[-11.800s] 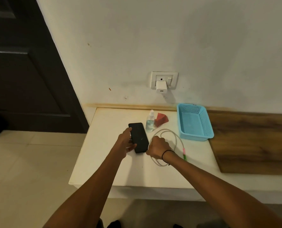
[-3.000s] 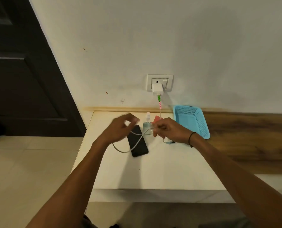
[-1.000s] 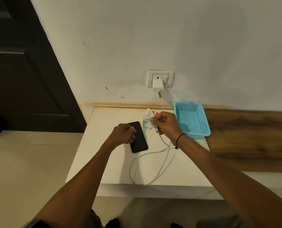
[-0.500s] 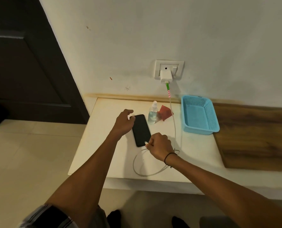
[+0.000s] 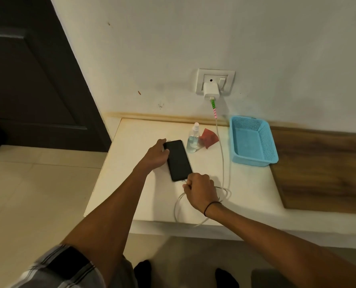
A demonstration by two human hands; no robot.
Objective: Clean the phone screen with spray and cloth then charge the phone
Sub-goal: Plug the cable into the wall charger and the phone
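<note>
Left hand (image 5: pixel 156 154): clamped over the far left edge of the phone (image 5: pixel 178 160), pinning it flat so it cannot slide under the push.
Right hand (image 5: pixel 200 189): pinched on the cable's plug end, pressed at the phone's near short edge; seating in the port not discernible.
Charging cable (image 5: pixel 222 159): hangs from the adapter (image 5: pixel 211 90) in the wall socket, runs along the surface, loops slack over the front edge.
Spray bottle (image 5: pixel 193 138): upright toward the back edge, red cloth (image 5: pixel 209 137) beside it.
Blue basket (image 5: pixel 254 140): near the back right corner.
Open room: bare left half and front.
</note>
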